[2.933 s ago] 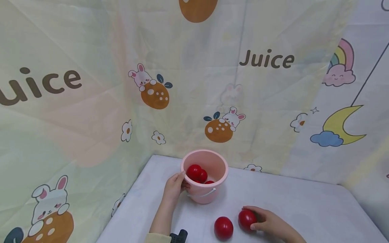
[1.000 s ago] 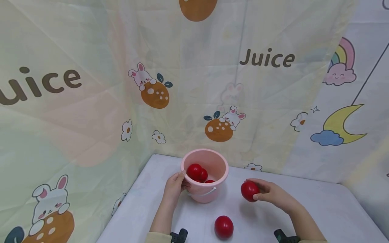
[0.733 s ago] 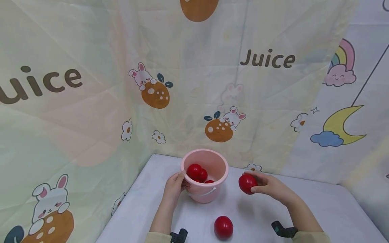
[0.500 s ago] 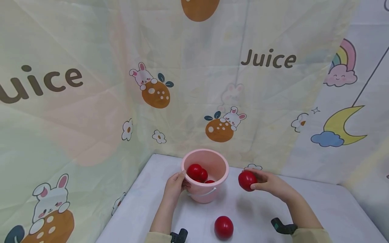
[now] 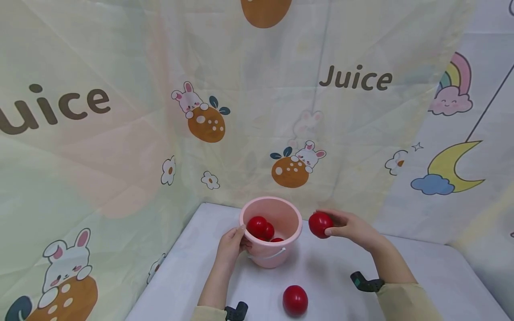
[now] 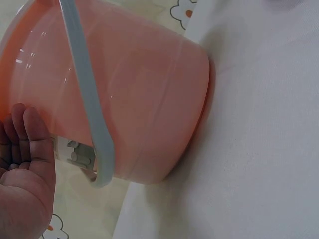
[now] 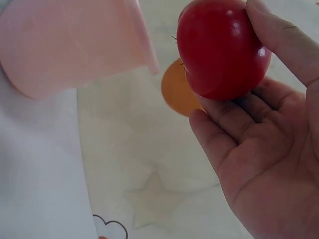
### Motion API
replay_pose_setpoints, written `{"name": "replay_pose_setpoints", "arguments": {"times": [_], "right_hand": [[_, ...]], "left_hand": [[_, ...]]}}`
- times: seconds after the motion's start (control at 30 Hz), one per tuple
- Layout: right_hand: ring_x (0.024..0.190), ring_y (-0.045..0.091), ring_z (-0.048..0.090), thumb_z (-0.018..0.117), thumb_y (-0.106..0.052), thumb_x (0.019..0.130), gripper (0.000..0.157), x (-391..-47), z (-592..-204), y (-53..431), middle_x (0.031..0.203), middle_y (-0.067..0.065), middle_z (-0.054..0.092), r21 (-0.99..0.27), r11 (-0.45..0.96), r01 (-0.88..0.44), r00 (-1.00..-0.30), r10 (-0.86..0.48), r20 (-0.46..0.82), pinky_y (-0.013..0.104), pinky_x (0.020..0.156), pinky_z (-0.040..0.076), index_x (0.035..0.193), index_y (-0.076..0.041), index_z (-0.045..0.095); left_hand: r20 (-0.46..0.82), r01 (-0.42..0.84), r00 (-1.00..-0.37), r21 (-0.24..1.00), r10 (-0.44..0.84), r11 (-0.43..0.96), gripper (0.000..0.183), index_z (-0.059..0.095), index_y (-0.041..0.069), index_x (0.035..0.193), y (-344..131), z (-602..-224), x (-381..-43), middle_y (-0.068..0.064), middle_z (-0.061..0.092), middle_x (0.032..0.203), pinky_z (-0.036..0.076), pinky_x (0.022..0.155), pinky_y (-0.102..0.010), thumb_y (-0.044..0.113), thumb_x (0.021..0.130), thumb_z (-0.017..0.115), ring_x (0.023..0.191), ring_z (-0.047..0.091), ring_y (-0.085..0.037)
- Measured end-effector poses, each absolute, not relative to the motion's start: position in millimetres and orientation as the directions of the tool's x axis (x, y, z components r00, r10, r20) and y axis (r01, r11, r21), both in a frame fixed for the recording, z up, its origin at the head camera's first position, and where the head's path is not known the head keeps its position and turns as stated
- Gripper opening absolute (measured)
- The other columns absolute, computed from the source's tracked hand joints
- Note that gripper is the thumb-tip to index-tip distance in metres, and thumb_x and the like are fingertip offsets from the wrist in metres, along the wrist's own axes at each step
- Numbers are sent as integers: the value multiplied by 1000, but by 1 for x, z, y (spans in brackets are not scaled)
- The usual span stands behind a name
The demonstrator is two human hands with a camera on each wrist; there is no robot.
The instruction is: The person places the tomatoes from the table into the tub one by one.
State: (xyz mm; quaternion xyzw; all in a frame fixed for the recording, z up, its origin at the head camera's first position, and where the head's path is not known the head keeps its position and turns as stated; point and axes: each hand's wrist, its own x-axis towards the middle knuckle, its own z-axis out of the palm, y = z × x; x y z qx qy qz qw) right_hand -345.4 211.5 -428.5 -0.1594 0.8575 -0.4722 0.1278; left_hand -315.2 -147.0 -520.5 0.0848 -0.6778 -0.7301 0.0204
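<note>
A pink bucket (image 5: 278, 211) with a pale handle (image 6: 87, 79) stands upright on the table, several red tomatoes (image 5: 256, 226) inside it. My left hand (image 5: 232, 243) grips its rim at the near left, fingers curled against the outer wall in the left wrist view. Just right of the rim, my right hand (image 5: 350, 227) holds a tomato (image 5: 320, 224) in the air between thumb and fingers. Small stem bits show on the tomato (image 7: 222, 47) in the right wrist view, its end facing the bucket (image 7: 75, 47). One more tomato (image 5: 295, 300) rests on the table in front of the bucket.
The white table (image 5: 425, 272) ends at the back against a patterned cloth (image 5: 249, 111) printed with rabbits, flowers and lettering; the bucket stands close to that back edge. A dark wrist-worn device (image 5: 365, 282) sits on the right forearm, another device (image 5: 237, 311) on the left.
My right hand picked the tomato up from the table beside the other one and carried it up and left towards the bucket's rim. My left hand and the bucket stayed in place.
</note>
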Motion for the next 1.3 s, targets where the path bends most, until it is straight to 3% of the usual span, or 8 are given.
{"name": "replay_pose_setpoints", "arguments": {"times": [0.33, 0.5, 0.73, 1.3], "right_hand": [[129, 36, 48, 85, -37, 74, 78, -374, -412, 181, 139, 12, 54, -855, 482, -192, -886, -460, -61, 44, 86, 57, 142, -23, 50], [127, 34, 49, 86, -41, 71, 79, -386, -403, 166, 136, 8, 56, -844, 514, -152, -884, -453, -117, 45, 82, 57, 141, -27, 52], [126, 30, 52, 87, -44, 69, 77, -397, -398, 147, 132, 2, 60, -840, 522, -148, -865, -481, -146, 45, 87, 57, 138, -30, 55], [121, 24, 54, 81, -36, 80, 56, -418, -386, 100, 125, -1, 64, -796, 565, -216, -754, -615, -232, 48, 95, 54, 132, -30, 60]], "left_hand": [[-87, -76, -986, 994, -142, -77, 50, 67, 2, 114, -151, -522, -315, -8, 71, 89, 58, 80, -29, 47, 98, 56, 83, 68, -20], [-93, -83, -986, 994, -140, -78, 50, 67, 3, 115, -153, -522, -315, -7, 72, 90, 58, 80, -28, 48, 97, 56, 84, 68, -20], [-102, -94, -986, 993, -132, -65, 52, 68, 4, 114, -153, -520, -316, -7, 71, 90, 58, 80, -29, 51, 96, 57, 84, 68, -20], [-108, -100, -987, 993, -122, -69, 46, 68, 4, 114, -150, -519, -317, -7, 72, 90, 58, 80, -28, 46, 99, 54, 83, 69, -19]]}}
